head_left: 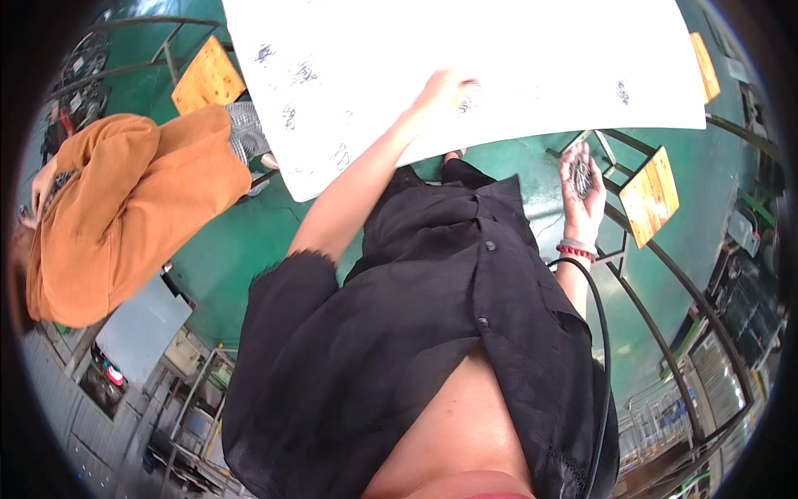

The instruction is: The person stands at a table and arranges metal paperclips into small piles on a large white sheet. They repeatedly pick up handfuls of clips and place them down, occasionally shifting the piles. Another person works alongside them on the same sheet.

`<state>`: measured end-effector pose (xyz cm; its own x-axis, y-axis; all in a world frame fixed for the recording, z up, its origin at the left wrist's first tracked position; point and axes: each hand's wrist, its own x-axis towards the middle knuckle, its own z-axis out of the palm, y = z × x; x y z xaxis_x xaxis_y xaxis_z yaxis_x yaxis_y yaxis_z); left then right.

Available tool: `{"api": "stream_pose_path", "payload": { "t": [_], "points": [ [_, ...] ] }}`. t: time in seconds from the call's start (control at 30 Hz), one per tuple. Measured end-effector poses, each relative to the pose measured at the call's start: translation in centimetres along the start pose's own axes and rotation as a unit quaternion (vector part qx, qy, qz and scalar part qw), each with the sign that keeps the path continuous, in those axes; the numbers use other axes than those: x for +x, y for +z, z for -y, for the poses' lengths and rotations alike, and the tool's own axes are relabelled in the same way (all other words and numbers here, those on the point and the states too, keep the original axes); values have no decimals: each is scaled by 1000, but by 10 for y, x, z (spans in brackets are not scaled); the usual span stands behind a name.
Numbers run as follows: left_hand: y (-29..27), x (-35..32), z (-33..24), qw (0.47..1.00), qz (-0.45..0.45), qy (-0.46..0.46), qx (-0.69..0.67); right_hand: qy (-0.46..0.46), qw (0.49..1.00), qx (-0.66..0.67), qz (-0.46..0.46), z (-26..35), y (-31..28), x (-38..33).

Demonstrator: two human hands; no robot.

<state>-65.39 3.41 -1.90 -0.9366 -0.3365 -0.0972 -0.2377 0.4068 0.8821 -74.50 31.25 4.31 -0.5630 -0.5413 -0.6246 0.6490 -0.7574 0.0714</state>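
My left hand (445, 87) reaches out over the white table (515, 50), its fingers curled down on a small pile of dark metal bits (467, 103). Whether it grips any of them is hidden. My right hand (582, 185) is off the table's edge at the right, palm up and cupped, with a heap of small dark metal parts (581, 175) lying in it. A red bead bracelet (575, 251) circles that wrist. Several more small dark piles (303, 73) are scattered across the table's left side.
A person in an orange top (125, 208) sits at the left by the table. Wooden-seated metal stools stand at the far left (208, 76) and at the right (650, 195) on the green floor (233, 258). A black cable (605, 349) hangs along my right side.
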Motion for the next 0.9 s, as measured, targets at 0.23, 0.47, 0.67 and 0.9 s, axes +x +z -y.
{"api": "stream_pose_path", "payload": {
  "t": [0.23,0.47,0.67,0.9],
  "points": [
    [106,77,50,986,-87,120,-80,12,999,11,-36,37,-30,-2],
    [7,-7,1,974,-225,-15,11,61,997,-53,-10,15,0,24],
    [-107,-154,120,832,-463,-278,125,129,989,-76,14,-20,28,50],
    [-176,-198,143,819,-447,-304,190,143,986,-81,-17,-56,38,47]
  ]
}}
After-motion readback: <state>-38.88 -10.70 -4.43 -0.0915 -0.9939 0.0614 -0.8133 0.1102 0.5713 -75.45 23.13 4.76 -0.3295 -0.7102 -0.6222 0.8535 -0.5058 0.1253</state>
